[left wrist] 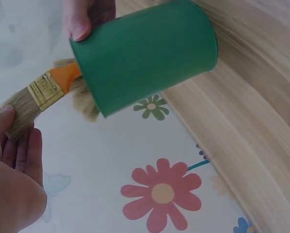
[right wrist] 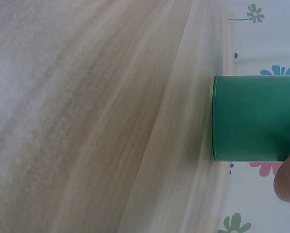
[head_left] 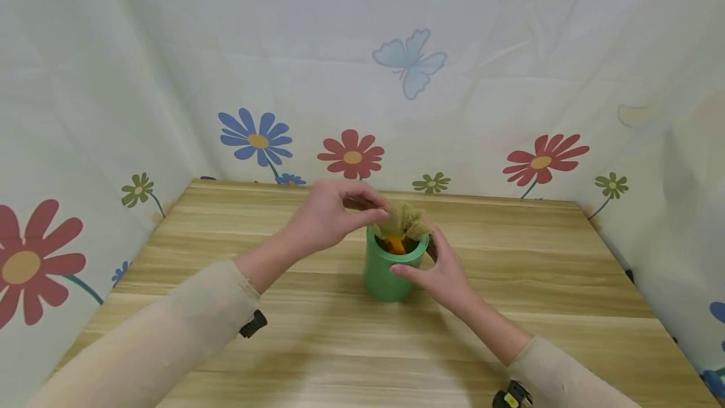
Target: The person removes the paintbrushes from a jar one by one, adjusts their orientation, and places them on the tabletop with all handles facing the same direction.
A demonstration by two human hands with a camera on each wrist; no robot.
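Note:
A green cylindrical cup stands upright on the wooden table, with brushes in it bristle end up. My left hand pinches the bristles of one paintbrush. That brush has an orange handle going down into the cup and a gold metal band. Behind it, more tan bristles stick out past the rim. On the cup's right side my right hand grips it near the top, thumb on the near wall and fingers round the far side. The handles' lower ends are hidden inside the cup.
The wood-grain table reaches back to a white cloth backdrop printed with flowers and a butterfly. Similar cloth hangs at the left and right sides. A dark strap piece sits at the left sleeve.

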